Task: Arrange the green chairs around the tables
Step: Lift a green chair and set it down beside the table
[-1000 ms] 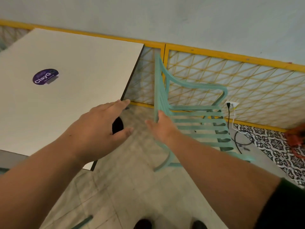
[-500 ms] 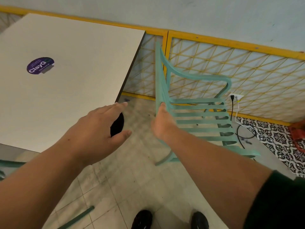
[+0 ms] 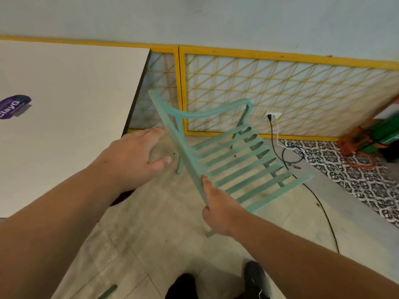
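The right hand [image 3: 218,212] grasps the near end of the chair [image 3: 228,167] back's top edge, thumb lying along the rail. The left hand [image 3: 133,156] is released, fingers spread, just beside the back's far end without clearly touching it. The chair is on the floor [image 3: 151,244], right of the desk [image 3: 69,130] corner, near the yellow lattice [image 3: 280,93].

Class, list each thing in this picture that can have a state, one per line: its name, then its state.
green chair, gripped at the top edge of its back.
right hand, fingers curled round the chair's back.
left hand, open, fingers spread, beside the chair's back.
black cable, plugged into the wall socket.
table, standing, purple sticker on its top.
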A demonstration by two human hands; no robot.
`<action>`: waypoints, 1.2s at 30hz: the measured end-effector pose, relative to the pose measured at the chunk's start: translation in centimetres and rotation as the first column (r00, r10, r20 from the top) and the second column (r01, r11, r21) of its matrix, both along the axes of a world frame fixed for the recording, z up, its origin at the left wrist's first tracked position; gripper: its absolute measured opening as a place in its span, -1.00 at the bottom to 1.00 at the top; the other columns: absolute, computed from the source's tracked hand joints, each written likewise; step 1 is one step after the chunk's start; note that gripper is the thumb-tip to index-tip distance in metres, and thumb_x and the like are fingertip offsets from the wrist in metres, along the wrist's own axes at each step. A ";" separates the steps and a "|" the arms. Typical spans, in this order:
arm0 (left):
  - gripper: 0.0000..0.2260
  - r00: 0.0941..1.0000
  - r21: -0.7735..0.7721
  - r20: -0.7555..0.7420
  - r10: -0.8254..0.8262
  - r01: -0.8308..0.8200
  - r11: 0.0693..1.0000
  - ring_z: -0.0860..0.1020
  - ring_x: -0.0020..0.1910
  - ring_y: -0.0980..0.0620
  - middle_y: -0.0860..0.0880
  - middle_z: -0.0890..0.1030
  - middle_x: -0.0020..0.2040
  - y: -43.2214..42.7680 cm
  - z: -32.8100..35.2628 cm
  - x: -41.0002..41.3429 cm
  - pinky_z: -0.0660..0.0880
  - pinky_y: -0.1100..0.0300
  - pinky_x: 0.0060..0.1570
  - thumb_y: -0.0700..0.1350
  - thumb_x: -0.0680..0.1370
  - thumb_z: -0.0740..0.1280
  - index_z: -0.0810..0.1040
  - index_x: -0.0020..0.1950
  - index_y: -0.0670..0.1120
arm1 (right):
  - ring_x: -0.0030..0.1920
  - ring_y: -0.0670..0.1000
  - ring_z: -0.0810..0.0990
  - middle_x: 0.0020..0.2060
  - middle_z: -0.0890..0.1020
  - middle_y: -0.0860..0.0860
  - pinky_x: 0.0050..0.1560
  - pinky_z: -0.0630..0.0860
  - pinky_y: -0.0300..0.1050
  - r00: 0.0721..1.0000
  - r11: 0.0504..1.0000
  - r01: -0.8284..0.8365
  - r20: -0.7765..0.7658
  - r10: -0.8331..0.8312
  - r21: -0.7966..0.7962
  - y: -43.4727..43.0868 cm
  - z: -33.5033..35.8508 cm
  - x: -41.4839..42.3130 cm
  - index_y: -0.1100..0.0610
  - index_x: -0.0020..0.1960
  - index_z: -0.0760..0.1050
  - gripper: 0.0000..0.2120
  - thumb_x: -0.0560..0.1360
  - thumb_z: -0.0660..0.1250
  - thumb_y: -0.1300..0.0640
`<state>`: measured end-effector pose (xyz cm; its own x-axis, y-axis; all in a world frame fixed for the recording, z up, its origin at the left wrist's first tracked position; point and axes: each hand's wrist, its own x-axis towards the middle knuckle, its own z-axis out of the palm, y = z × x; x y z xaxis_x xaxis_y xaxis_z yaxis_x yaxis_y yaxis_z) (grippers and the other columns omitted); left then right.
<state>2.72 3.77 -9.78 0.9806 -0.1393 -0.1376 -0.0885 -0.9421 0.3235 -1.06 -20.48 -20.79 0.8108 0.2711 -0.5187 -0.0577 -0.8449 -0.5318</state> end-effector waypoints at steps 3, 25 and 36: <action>-0.27 0.998 0.000 -0.005 -0.059 0.059 0.998 0.30 0.53 -0.01 0.08 0.31 0.59 -1.3 -0.1 1.1 0.36 -0.14 0.43 0.33 0.53 0.23 0.09 0.63 0.17 | -0.21 -0.02 0.54 -0.05 0.49 -0.03 -0.36 0.39 -0.17 0.999 0.999 0.002 -0.049 -0.004 -0.051 -3.1 0.8 -1.3 -0.30 0.59 -0.14 -0.22 0.56 0.17 0.17; -0.11 0.958 0.398 -0.141 -0.251 0.287 0.871 0.09 0.61 -0.16 -0.03 0.30 0.59 -11.8 -6.6 7.6 0.04 -0.17 0.56 0.50 0.36 0.31 0.27 0.58 0.09 | -0.33 -0.14 0.55 -0.28 0.56 -0.15 -0.31 0.56 -0.10 0.934 0.956 0.208 0.332 -0.131 -0.208 -12.4 -2.0 -3.8 -0.15 0.07 0.40 -0.54 0.51 0.02 -0.49; -0.76 0.958 0.607 -0.212 -0.193 0.283 0.743 0.47 0.22 -0.14 -0.06 0.58 0.04 -14.9 -9.4 9.1 0.18 -0.14 0.53 0.06 0.54 0.35 0.62 0.13 -0.01 | -0.39 -0.10 0.56 -0.35 0.58 -0.10 -0.37 0.54 -0.12 0.942 0.961 0.200 0.309 -0.135 -0.191 -12.5 -2.6 -3.4 -0.11 -0.14 0.39 -0.55 0.53 0.03 -0.47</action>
